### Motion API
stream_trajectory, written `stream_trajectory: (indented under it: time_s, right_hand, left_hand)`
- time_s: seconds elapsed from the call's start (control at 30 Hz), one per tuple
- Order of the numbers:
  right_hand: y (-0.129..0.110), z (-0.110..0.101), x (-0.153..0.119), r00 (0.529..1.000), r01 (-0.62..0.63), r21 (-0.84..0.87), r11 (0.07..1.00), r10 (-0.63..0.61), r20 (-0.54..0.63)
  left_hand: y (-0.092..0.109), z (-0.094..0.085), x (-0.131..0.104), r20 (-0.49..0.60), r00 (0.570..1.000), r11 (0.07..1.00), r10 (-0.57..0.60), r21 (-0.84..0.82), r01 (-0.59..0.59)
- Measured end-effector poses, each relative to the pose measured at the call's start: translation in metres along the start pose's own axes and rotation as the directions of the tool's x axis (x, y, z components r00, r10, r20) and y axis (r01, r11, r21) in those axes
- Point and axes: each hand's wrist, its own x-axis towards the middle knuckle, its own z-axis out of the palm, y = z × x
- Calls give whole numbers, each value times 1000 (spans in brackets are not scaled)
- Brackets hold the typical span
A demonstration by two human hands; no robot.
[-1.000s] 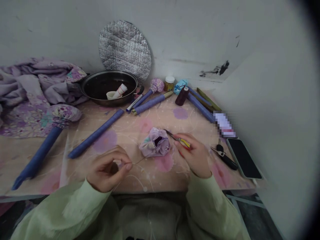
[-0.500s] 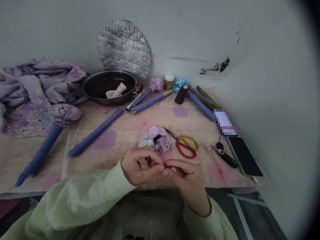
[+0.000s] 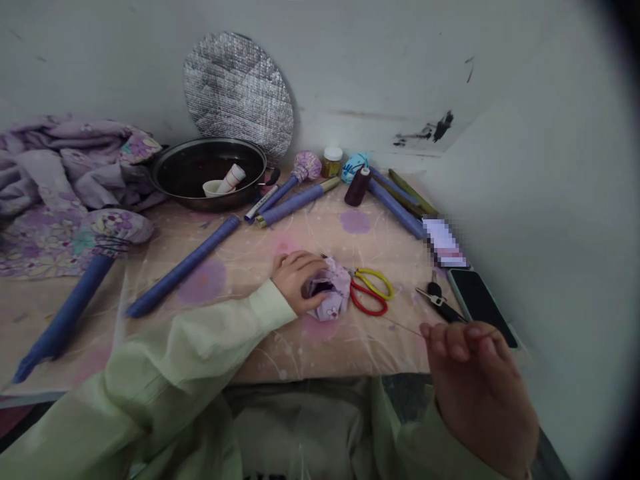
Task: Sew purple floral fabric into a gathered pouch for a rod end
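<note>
A small gathered pouch of purple floral cloth (image 3: 334,303) lies on the table with its dark opening turned up. My left hand (image 3: 299,279) is closed around its left side, thumb at the front and fingers behind. Off to the right, my right hand (image 3: 475,373) is raised above the table's front edge with its fingertips pinched. From that pinch a thin thread (image 3: 403,325) runs leftward toward the pouch; its far end is too fine to follow. Scissors (image 3: 369,300) with one red and one yellow handle lie just right of the pouch, their blades mostly hidden behind it.
Keys (image 3: 436,293) and a phone (image 3: 483,303) lie at the right. Further back stand a dark thread spool (image 3: 358,187), a lidded jar (image 3: 332,163) and a black pan (image 3: 167,190). Blue-wrapped sticks (image 3: 185,267) and a cloth-headed one (image 3: 65,320) lie left, near bunched purple fabric (image 3: 30,173).
My hands, pinched together before, have parted. The left has moved forward onto the cloth pouch; the right has swung out to the right with the thread. The view has shifted slightly.
</note>
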Motion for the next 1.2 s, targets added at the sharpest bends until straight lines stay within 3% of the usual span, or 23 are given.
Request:
stream_trajectory:
  time_s: [0.17,0.33,0.57,0.73,0.9,1.07,1.2]
  right_hand:
    - [4,3,2,998,-55,49,997,54,21]
    - [7,5,5,998,-55,124,991,56,-6]
    - [7,2,15,999,-11,131,991,17,-45]
    - [16,18,19,999,29,92,995,-27,-22]
    - [41,43,19,995,-15,-35,999,19,102]
    - [47,44,22,1000,-12,75,997,11,10]
    - [40,33,26,993,21,121,992,-7,-117]
  left_hand:
    - [3,5,4,145,977,987,157,10,-160]
    - [-1,5,12,219,971,987,98,101,-123]
    - [-4,0,18,170,975,971,144,167,-173]
    - [4,-13,21,154,972,950,177,231,-209]
    - [2,-8,13,201,977,970,73,214,-117]
    - [-1,0,-2,71,996,983,-56,177,42]
    - [-5,2,-11,-8,996,993,-93,71,93]
